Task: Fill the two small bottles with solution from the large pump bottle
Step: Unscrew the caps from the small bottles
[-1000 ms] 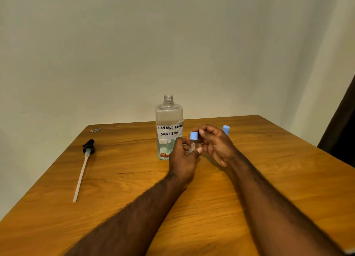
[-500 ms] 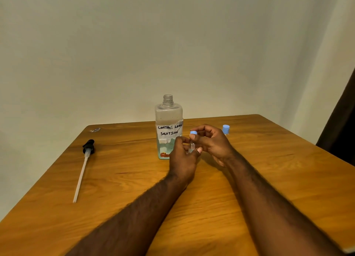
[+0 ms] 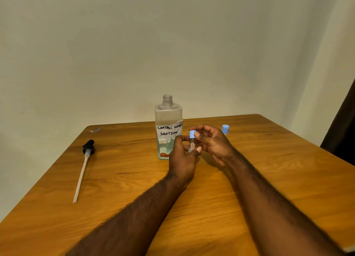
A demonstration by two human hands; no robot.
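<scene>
With pump (image 3: 88, 149) off large bottle (image 3: 168, 125), left hand (image 3: 182, 157) grips small bottle (image 3: 192, 145), right hand (image 3: 213, 142) pinches its cap (image 3: 192, 134); second bottle (image 3: 225, 129) capped, fill unclear.

A white paper label (image 3: 169, 130) on the front of the large bottle (image 3: 168, 113), which stands far and centre in the scene, carries black handwritten capitals on two lines: "CONTACT LENS" (the first word's last letter is unclear) above "SOLUTION". An orange printed patch (image 3: 163, 155) near the bottle's base is too small to read.
</scene>
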